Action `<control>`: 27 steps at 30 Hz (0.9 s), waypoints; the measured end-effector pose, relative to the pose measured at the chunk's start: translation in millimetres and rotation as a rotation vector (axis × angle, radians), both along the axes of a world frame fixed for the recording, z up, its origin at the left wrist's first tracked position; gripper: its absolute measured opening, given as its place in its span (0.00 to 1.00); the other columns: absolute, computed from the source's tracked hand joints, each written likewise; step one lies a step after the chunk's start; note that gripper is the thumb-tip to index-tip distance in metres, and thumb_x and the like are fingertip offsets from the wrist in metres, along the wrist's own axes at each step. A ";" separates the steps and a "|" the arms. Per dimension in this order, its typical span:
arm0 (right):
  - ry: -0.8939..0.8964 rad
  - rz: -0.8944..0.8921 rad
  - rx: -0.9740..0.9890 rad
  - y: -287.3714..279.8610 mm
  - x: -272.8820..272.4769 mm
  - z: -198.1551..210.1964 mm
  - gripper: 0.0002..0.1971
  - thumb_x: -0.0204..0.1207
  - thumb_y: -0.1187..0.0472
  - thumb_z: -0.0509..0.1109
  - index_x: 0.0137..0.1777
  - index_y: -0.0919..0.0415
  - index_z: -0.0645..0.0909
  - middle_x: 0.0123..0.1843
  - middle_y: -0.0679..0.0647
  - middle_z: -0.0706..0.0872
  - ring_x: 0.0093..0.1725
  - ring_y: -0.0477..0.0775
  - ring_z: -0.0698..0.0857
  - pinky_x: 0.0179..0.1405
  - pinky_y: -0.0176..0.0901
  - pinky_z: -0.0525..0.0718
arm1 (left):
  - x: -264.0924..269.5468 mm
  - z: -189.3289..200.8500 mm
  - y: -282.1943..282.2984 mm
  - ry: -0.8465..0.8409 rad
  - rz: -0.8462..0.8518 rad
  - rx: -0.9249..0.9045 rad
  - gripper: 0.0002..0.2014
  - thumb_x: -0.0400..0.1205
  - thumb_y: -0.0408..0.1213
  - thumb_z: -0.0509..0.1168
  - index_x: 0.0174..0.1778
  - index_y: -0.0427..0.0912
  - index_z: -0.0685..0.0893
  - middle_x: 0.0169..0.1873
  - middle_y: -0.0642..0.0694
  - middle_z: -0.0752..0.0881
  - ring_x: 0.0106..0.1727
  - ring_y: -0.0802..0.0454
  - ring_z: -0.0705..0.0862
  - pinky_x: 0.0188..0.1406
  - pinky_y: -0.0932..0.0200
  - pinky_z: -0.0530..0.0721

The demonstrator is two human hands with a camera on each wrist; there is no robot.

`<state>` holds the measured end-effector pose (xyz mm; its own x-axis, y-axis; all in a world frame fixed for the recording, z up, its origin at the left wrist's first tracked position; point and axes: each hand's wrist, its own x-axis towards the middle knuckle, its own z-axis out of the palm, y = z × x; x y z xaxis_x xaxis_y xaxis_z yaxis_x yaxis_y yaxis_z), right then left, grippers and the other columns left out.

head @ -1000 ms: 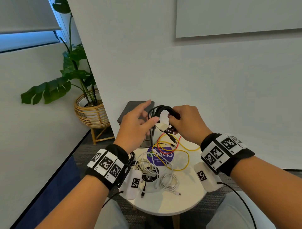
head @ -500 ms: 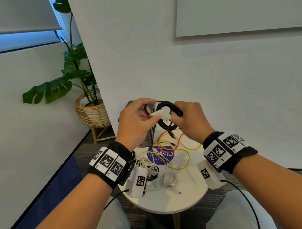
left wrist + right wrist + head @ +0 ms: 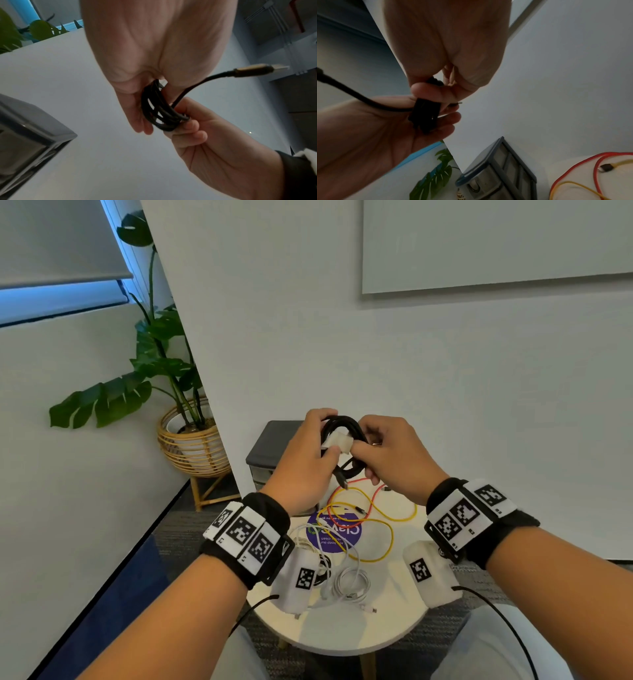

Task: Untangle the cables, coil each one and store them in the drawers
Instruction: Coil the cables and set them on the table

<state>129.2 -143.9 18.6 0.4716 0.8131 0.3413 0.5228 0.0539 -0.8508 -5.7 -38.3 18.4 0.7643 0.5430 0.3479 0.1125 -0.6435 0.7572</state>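
Above the table, both hands hold a coiled black cable (image 3: 340, 424). A white strip (image 3: 337, 440) lies across the coil between the thumbs. My left hand (image 3: 322, 440) grips the coil's left side and pinches the strip. My right hand (image 3: 363, 448) grips the right side. In the left wrist view the coil (image 3: 159, 111) sits between the two hands, with its plug end (image 3: 257, 69) sticking out free. The right wrist view shows the coil (image 3: 426, 115) pinched in the fingers. The grey drawer unit (image 3: 274, 443) stands behind the hands, its drawers closed in the right wrist view.
On the small round white table (image 3: 342, 635) lie a yellow cable (image 3: 387, 529), a red cable (image 3: 342, 522) and a bundle of white cables (image 3: 346, 580) over a purple sticker (image 3: 334, 534). A potted plant in a wicker basket (image 3: 191, 446) stands at the left by the wall.
My left hand, open a second ago, has closed on the coil and the white strip. Both hands have lifted the coil slightly and drawn closer together.
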 end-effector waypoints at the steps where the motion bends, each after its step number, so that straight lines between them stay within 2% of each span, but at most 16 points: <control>1: 0.053 0.035 0.002 0.3 -1.0 1.7 0.03 0.80 0.66 0.71 0.46 0.66 0.81 0.32 0.62 0.84 0.23 0.51 0.82 0.20 0.36 0.78 | 0.6 1.3 -0.4 0.002 -0.016 -0.038 0.23 0.88 0.30 0.62 0.78 0.51 0.67 0.61 0.56 0.80 0.61 0.64 0.83 0.68 0.47 0.85; 3: 0.129 0.094 -0.014 1.7 -1.7 4.6 0.02 0.80 0.67 0.70 0.51 0.63 0.83 0.31 0.60 0.86 0.24 0.52 0.83 0.23 0.38 0.80 | 1.2 3.1 0.2 0.006 -0.024 -0.088 0.22 0.89 0.29 0.61 0.76 0.51 0.67 0.59 0.59 0.81 0.58 0.68 0.83 0.67 0.46 0.85; 6: 0.245 0.160 -0.069 2.6 0.4 9.0 0.05 0.81 0.67 0.72 0.54 0.67 0.86 0.30 0.57 0.86 0.24 0.52 0.83 0.23 0.37 0.81 | 0.4 4.3 -1.6 -0.013 -0.028 -0.163 0.19 0.90 0.30 0.61 0.73 0.51 0.69 0.58 0.57 0.81 0.59 0.60 0.84 0.64 0.39 0.87; 8: 0.372 0.218 -0.112 2.8 2.1 12.1 0.07 0.82 0.64 0.72 0.53 0.69 0.86 0.33 0.60 0.86 0.25 0.52 0.83 0.24 0.36 0.82 | -1.2 5.2 -4.7 -0.012 -0.011 -0.189 0.19 0.89 0.28 0.62 0.71 0.52 0.69 0.58 0.57 0.81 0.61 0.58 0.83 0.64 0.38 0.87; 10: 0.609 0.281 -0.118 1.8 4.1 13.7 0.12 0.87 0.60 0.65 0.56 0.70 0.85 0.36 0.64 0.85 0.27 0.55 0.85 0.25 0.38 0.84 | -2.5 5.1 -6.0 -0.028 0.037 -0.248 0.20 0.87 0.25 0.61 0.71 0.51 0.71 0.58 0.57 0.81 0.61 0.57 0.82 0.65 0.37 0.86; 12: 0.747 0.296 -0.101 -0.2 7.3 11.9 0.15 0.86 0.63 0.58 0.59 0.73 0.83 0.39 0.66 0.85 0.29 0.59 0.86 0.26 0.40 0.86 | -4.0 6.2 -6.3 -0.059 0.095 -0.307 0.18 0.89 0.28 0.61 0.72 0.50 0.73 0.58 0.57 0.81 0.61 0.57 0.81 0.67 0.40 0.85; 13: 0.694 0.279 -0.111 -1.2 8.0 9.3 0.15 0.85 0.66 0.58 0.59 0.74 0.84 0.41 0.66 0.86 0.29 0.59 0.86 0.25 0.39 0.84 | -4.7 7.0 -6.3 -0.072 0.115 -0.327 0.17 0.89 0.30 0.60 0.73 0.50 0.74 0.58 0.58 0.81 0.61 0.58 0.82 0.67 0.41 0.86; 15: 0.380 0.235 -0.162 -1.9 5.2 2.8 0.11 0.82 0.71 0.63 0.55 0.69 0.86 0.46 0.61 0.88 0.32 0.55 0.84 0.24 0.37 0.80 | -6.0 9.7 -6.6 -0.084 0.127 -0.347 0.17 0.90 0.30 0.59 0.75 0.48 0.74 0.57 0.58 0.81 0.59 0.59 0.82 0.64 0.45 0.87; 17: 0.079 0.225 -0.196 0.7 2.7 -3.8 0.08 0.81 0.70 0.69 0.55 0.63 0.87 0.52 0.56 0.88 0.36 0.53 0.86 0.26 0.39 0.82 | -6.6 9.9 -6.2 -0.084 0.139 -0.356 0.18 0.90 0.28 0.57 0.76 0.47 0.74 0.55 0.58 0.81 0.56 0.60 0.81 0.59 0.50 0.89; 18: 0.007 0.219 -0.201 2.4 1.7 -6.6 0.08 0.81 0.68 0.71 0.57 0.61 0.87 0.55 0.55 0.87 0.37 0.52 0.87 0.28 0.41 0.83 | -6.5 8.5 -5.4 -0.085 0.150 -0.373 0.18 0.90 0.28 0.57 0.75 0.47 0.75 0.54 0.56 0.81 0.55 0.59 0.82 0.57 0.51 0.90; 21: -0.093 0.186 -0.162 7.3 -2.2 -13.5 0.18 0.81 0.65 0.73 0.69 0.54 0.83 0.62 0.49 0.81 0.41 0.54 0.88 0.31 0.44 0.88 | -5.2 3.5 -3.9 -0.091 0.163 -0.462 0.18 0.90 0.28 0.56 0.74 0.48 0.76 0.59 0.45 0.85 0.60 0.46 0.87 0.58 0.45 0.91; 23: -0.100 0.179 -0.120 10.4 -5.4 -18.2 0.24 0.81 0.66 0.73 0.75 0.50 0.78 0.64 0.46 0.80 0.42 0.56 0.88 0.32 0.43 0.89 | -3.9 0.5 -3.3 -0.119 0.172 -0.507 0.15 0.91 0.30 0.57 0.71 0.47 0.78 0.61 0.39 0.86 0.58 0.48 0.87 0.52 0.51 0.90; 24: -0.096 0.181 -0.112 12.6 -7.4 -20.3 0.23 0.81 0.67 0.72 0.74 0.50 0.78 0.63 0.46 0.82 0.42 0.55 0.88 0.32 0.42 0.88 | -3.4 0.3 -2.9 -0.130 0.177 -0.519 0.14 0.91 0.30 0.57 0.69 0.48 0.78 0.61 0.38 0.85 0.57 0.49 0.87 0.51 0.53 0.90; 27: -0.183 0.141 -0.149 20.8 -9.6 -26.3 0.13 0.83 0.65 0.70 0.65 0.54 0.84 0.51 0.52 0.90 0.39 0.50 0.89 0.34 0.36 0.84 | -5.3 4.0 -3.7 -0.115 0.163 -0.496 0.19 0.90 0.27 0.55 0.72 0.51 0.76 0.58 0.47 0.85 0.59 0.48 0.86 0.56 0.48 0.90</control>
